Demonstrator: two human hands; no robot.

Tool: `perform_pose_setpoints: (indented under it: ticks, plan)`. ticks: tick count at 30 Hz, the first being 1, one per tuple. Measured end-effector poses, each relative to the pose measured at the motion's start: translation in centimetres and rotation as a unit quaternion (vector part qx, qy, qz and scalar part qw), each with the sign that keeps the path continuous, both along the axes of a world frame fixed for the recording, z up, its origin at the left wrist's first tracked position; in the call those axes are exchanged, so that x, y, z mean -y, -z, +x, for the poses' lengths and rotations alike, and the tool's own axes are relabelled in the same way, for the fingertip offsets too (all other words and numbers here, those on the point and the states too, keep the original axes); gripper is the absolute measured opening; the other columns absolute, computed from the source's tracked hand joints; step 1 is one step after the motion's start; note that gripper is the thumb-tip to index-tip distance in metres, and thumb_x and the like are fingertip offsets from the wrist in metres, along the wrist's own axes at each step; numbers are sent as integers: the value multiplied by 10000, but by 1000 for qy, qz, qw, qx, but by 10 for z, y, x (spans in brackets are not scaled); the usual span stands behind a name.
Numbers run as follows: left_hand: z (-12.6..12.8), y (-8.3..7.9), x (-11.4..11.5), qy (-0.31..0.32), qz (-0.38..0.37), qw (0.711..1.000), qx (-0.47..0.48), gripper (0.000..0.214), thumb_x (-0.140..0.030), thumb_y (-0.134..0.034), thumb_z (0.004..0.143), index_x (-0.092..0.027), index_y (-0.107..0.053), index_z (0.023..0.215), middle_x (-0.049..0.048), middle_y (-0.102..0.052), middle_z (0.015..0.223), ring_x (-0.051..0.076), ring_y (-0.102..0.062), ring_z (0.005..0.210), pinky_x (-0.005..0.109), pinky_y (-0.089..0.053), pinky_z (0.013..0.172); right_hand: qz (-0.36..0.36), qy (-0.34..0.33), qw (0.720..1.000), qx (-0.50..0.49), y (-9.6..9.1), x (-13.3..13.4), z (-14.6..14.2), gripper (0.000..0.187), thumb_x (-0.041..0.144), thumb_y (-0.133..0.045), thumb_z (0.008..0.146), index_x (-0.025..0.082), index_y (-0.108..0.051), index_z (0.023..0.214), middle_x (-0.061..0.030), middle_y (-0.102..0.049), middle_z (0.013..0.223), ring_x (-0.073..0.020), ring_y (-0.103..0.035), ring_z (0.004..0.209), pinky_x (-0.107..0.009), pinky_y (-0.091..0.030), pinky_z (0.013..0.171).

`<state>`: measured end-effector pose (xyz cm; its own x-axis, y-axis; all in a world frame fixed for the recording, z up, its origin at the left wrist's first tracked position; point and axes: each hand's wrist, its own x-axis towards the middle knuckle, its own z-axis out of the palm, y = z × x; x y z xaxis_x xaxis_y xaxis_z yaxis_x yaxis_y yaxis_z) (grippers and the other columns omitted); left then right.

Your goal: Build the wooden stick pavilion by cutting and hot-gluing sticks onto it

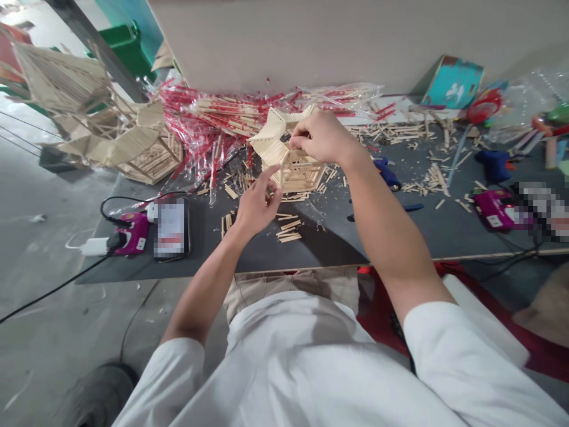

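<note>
My right grip is clamped on the upper edge of the wooden-stick pavilion model, fingertips pinching its top framing. My left grip is apart, fingers spread just beside the model's near side. The model sits on the dark tabletop, with loose wooden sticks scattered in front of it. Behind it lie red-and-white chopsticks in clear plastic. A blue glue gun rests off to the right. On the left, a magenta device sits beside a phone with a pixelated screen; no writing on either is readable.
</note>
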<state>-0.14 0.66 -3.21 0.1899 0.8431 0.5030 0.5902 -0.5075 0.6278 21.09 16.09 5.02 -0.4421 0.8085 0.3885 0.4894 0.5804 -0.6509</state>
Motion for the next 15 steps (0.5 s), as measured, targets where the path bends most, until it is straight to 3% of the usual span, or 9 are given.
perform_pose_setpoints:
  ticks: [4,8,11,15]
  plan:
    - [1,-4,1,-19,29,999,-4,484,-487,-517,1116,-264,-504,1545,62,-692,1124,96,-593,663,259,-522,725,12,28,999,16,-11,22,7,304,470,-804,942,235,-720,768,-42,-704,720,-213,-646,747,-370,-542,800]
    - [3,-11,-1,-66,66,995,-22,469,-559,-504,1111,-239,-618,1434,117,-639,1285,80,-572,657,254,-513,675,12,64,998,-16,-18,68,16,270,459,-727,1012,237,-684,865,-38,-702,774,-220,-664,815,-371,-545,865]
    - [5,-23,-3,-80,84,993,-32,434,-547,-512,1107,-229,-670,1356,128,-624,1324,109,-619,724,262,-521,660,-7,86,995,-59,-7,105,17,285,436,-708,1025,218,-682,844,-28,-682,724,-188,-624,710,-332,-502,753]
    - [3,-51,-11,-76,98,991,-51,335,-455,-530,1104,-224,-738,1231,110,-667,1226,168,-676,889,276,-551,726,-143,50,979,-137,25,127,5,439,583,-719,998,206,-671,777,-27,-707,693,-147,-579,570,-283,-423,574]
